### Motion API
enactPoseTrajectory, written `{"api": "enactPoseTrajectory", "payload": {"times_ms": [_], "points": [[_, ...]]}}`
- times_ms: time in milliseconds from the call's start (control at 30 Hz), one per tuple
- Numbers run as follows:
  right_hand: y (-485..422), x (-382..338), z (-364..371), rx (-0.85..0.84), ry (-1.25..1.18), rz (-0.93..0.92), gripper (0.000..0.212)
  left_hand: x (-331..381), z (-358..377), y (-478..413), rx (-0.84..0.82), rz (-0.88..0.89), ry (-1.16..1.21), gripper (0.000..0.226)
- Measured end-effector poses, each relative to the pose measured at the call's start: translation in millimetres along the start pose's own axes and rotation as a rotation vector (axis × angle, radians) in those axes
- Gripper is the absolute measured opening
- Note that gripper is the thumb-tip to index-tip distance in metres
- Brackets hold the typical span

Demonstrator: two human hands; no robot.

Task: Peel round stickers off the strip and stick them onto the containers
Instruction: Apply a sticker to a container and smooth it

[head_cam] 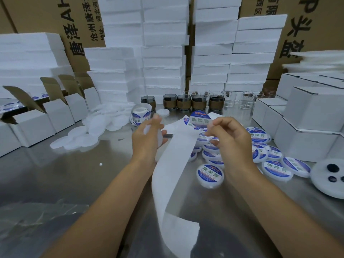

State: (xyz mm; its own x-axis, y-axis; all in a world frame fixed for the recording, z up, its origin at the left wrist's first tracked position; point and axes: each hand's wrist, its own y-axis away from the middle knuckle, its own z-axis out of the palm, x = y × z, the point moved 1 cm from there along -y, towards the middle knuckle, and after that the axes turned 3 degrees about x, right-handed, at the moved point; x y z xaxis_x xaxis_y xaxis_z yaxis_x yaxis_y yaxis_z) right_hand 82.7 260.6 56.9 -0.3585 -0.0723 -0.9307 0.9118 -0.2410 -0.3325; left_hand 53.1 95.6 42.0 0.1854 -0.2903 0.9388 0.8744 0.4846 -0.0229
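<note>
So the step in hand looks like the peel itself. The person's right hand (230, 138) has its grip pinched, thumb and fingertips closed on what seems to be the edge of a round blue-and-white printed sticker (200, 119). That sticker sits at the top end of a long white paper backing strip (173, 164), which curls down toward the camera over the shiny metal surface (74, 174). The left hand (147, 140) is curled round a plain white round plastic container (160, 140), held up just beside the strip. It's blurry there, so it's hard to say if those fingers also touch the paper. A bunch of already-labelled white containers (210, 175) lie on the surface to the right, a roll of the same stickers (139, 113) stands further back, and a heap of translucent white discs (93, 131) is off to the left. Next move probably calls for lifting the sticker clean off without creasing it, then centring it on the blank container and pressing it flat.
</note>
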Motion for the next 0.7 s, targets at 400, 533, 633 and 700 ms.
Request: {"api": "enactPoseTrajectory", "payload": {"times_ms": [400,533,633,700], "points": [[8,-10,9,-0.286,-0.371,0.193,0.010,12,9,20,-0.488,-0.081,0.297,0.049],[12,-8,13,-0.340,-0.306,0.193,0.016,6,13,26,-0.624,-0.267,0.302,0.069],[13,-4,15,-0.293,-0.206,0.182,0.016,2,15,28,-0.607,-0.307,0.337,0.070],[14,-2,15,-0.279,-0.177,0.157,0.016,-2,16,28,-0.583,-0.317,0.355,0.069]]}}
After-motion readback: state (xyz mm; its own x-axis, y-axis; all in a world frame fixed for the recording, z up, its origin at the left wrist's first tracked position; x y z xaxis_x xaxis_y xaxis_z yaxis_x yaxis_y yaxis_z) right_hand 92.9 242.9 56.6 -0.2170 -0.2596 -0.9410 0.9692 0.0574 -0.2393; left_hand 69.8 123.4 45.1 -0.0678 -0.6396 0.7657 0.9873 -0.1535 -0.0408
